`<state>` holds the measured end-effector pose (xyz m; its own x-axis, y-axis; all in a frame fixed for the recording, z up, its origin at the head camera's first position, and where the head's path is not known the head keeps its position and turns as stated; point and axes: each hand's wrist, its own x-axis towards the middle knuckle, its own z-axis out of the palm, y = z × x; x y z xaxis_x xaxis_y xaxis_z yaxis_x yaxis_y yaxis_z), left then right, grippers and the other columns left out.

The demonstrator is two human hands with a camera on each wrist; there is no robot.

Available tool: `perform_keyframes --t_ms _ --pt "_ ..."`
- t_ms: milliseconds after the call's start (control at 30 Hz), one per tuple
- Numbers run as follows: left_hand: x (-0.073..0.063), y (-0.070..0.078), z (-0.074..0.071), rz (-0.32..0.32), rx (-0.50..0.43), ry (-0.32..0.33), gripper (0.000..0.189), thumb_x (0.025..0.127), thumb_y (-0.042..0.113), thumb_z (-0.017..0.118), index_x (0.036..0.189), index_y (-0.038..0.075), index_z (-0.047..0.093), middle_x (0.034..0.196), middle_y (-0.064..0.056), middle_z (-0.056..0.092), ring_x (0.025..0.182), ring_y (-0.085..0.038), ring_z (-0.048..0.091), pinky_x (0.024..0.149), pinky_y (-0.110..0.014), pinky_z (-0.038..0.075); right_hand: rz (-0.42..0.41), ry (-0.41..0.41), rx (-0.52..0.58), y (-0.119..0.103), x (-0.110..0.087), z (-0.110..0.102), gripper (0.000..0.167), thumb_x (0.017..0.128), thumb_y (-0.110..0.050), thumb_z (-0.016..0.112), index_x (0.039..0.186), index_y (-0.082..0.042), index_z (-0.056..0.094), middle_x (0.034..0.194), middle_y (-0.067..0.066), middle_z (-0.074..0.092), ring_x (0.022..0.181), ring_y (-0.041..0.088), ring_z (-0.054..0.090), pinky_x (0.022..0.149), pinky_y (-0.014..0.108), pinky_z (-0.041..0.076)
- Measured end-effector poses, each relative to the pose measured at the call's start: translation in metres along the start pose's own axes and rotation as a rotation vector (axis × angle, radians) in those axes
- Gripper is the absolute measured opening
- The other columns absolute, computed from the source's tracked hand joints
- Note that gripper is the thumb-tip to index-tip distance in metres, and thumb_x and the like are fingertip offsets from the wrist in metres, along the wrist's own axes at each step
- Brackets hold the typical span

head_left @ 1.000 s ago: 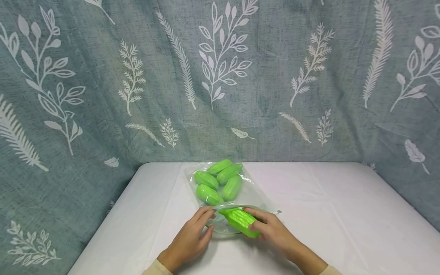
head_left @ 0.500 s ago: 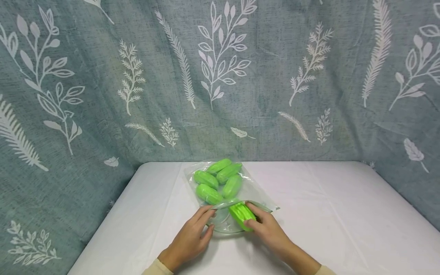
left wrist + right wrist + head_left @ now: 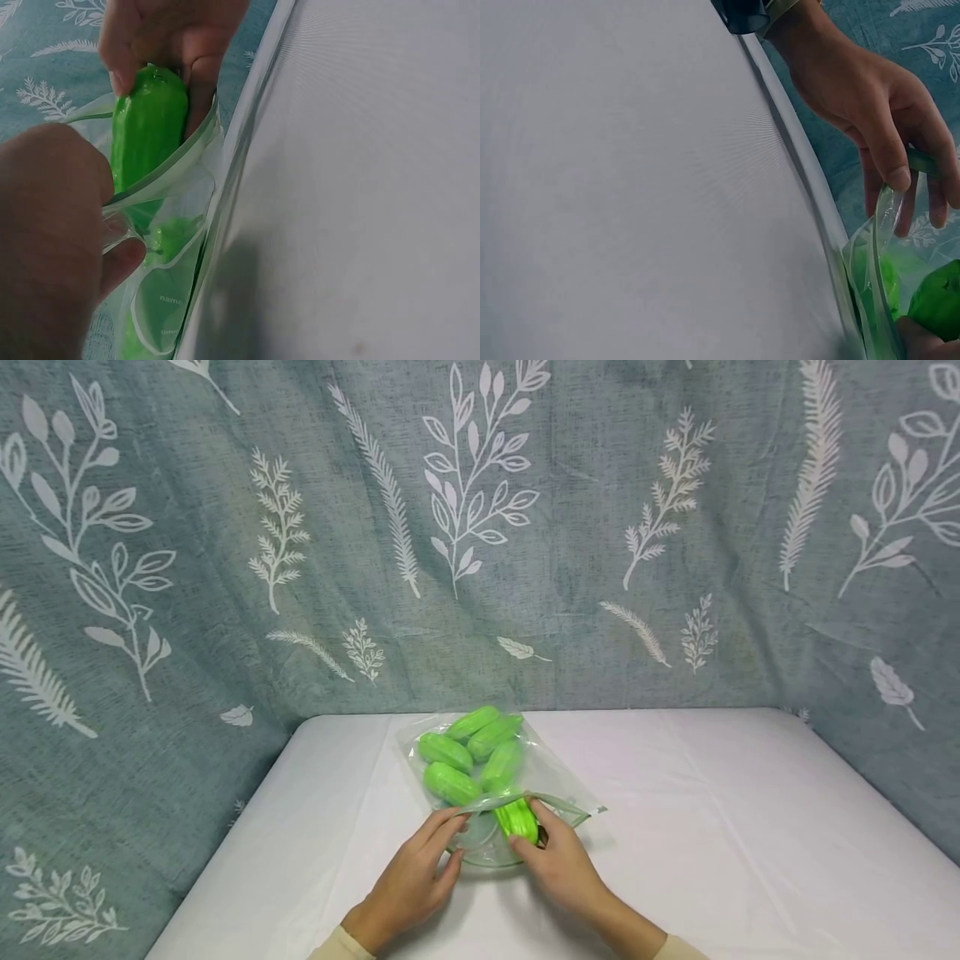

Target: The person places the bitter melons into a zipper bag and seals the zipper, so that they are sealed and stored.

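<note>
A clear zip bag (image 3: 555, 768) lies on the white table with several green bitter melons (image 3: 450, 783) inside. My left hand (image 3: 408, 881) pinches the bag's rim at the left of its mouth, thumb low and fingers at the upper lip; the right wrist view shows this left hand (image 3: 870, 97) from across. My right hand (image 3: 566, 864) grips one bright green, ridged bitter melon (image 3: 516, 821), whose far end is inside the open mouth. In the left wrist view this melon (image 3: 148, 135) slants down past the green zip edge, with the right hand's fingers around its near end.
The white-covered table (image 3: 720, 827) extends to both sides of the bag. A grey-green leaf-print curtain (image 3: 480, 610) hangs behind it and along the sides. Printed writing shows on a label panel of the bag (image 3: 161, 307).
My right hand has moved left and slightly forward, carrying the bitter melon further into the bag's mouth. My left hand keeps its hold on the rim. The head view has shifted slightly.
</note>
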<state>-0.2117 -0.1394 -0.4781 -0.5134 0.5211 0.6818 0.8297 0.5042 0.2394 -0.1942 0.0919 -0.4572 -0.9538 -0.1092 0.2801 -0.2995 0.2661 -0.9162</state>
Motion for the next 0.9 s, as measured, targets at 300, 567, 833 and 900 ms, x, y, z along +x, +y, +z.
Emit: perform_keyframes --t_ms 300,567,833,900 --pt "0.0011 -0.0007 0.0003 0.065 0.022 0.024 0.051 0.082 -0.001 0.070 0.131 -0.002 0.056 0.126 -0.007 0.057 0.110 -0.018 0.062 0.096 -0.024 0.051 0.029 0.059 -0.061 0.0054 0.0031 0.0059 0.071 0.091 -0.017 0.073 0.146 0.011 0.038 0.142 0.029 0.047 0.122 0.041 0.057 0.099 0.038 0.052" --pt "0.0017 -0.0012 0.0011 0.085 0.021 0.029 0.049 0.083 -0.001 0.070 0.130 -0.003 0.057 0.125 -0.007 0.057 0.110 -0.018 0.062 0.097 -0.024 0.051 0.076 0.113 -0.167 0.0050 0.0028 0.0063 0.065 0.092 -0.016 0.067 0.145 0.011 0.040 0.137 0.030 0.049 0.124 0.043 0.053 0.103 0.048 0.048" --pt "0.0014 -0.0006 0.0002 0.072 0.013 0.017 0.052 0.083 -0.002 0.070 0.133 -0.003 0.055 0.124 -0.009 0.058 0.110 -0.017 0.062 0.097 -0.024 0.051 0.009 0.098 -0.247 0.0062 0.0072 0.0083 0.041 0.088 -0.008 0.065 0.125 0.008 0.059 0.120 0.020 0.061 0.101 0.024 0.058 0.087 0.041 0.051" --pt "0.0010 -0.0007 -0.0004 0.073 0.014 0.016 0.054 0.083 -0.002 0.070 0.134 -0.002 0.055 0.123 -0.009 0.059 0.109 -0.017 0.062 0.097 -0.024 0.051 -0.007 0.083 -0.272 0.0055 0.0085 0.0106 0.034 0.088 -0.008 0.066 0.118 0.006 0.060 0.107 0.014 0.062 0.092 0.020 0.056 0.079 0.036 0.050"
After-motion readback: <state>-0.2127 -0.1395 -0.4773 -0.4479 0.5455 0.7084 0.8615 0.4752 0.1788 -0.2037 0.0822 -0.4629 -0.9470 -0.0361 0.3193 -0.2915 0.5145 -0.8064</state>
